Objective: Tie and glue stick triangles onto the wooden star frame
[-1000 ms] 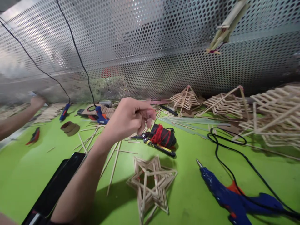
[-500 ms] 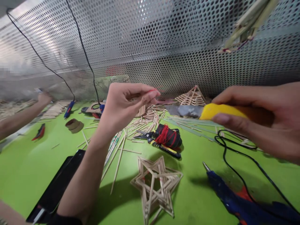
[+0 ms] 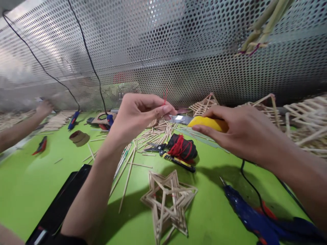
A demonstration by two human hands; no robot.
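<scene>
My left hand (image 3: 139, 114) is raised over the green table (image 3: 28, 180), fingers pinched on a thin red thread (image 3: 165, 96) whose ends stick up above the fingertips. My right hand (image 3: 240, 131) grips a yellow-handled knife (image 3: 204, 122). Its metal blade (image 3: 181, 119) points left and reaches the fingertips of my left hand at the thread. Below the hands lie a spool of red thread on a dark core (image 3: 182, 148) and a star made of wooden sticks (image 3: 167, 200).
A blue glue gun (image 3: 251, 217) with a black cord lies at the lower right. Scissors (image 3: 153, 148), loose sticks (image 3: 127, 170) and stick frames (image 3: 301, 119) cover the back. A black device (image 3: 61, 204) sits lower left. Another person's hand (image 3: 43, 109) works far left. A perforated metal wall (image 3: 163, 51) stands behind.
My right hand came in from the right with the knife and moved left until the blade met my left fingertips. The red thread ends now stand up above my left hand.
</scene>
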